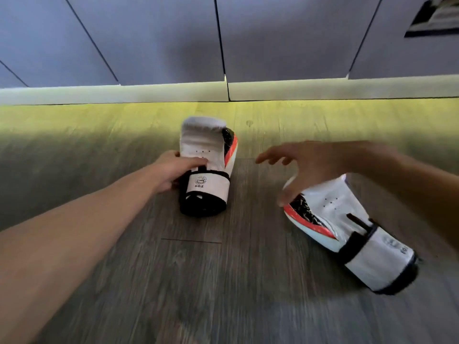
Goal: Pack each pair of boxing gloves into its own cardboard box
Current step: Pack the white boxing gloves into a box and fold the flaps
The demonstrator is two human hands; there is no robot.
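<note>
Two white boxing gloves with orange and black sides lie palm-up on the wooden floor. The left glove [206, 160] lies in the middle, its black cuff toward me, marked 6OZ. My left hand [171, 170] grips it at the wrist, thumb over the palm side. The right glove [347, 224] lies tilted at the right, cuff toward the lower right. My right hand [305, 167] hovers just above its fingertip end, fingers spread, holding nothing. No cardboard box is in view.
Grey cabinet doors [161, 38] with a pale plinth [111, 94] run along the far side of the floor. A dark-framed picture [434, 18] shows at the top right. Wooden floor [173, 281] stretches in front of me.
</note>
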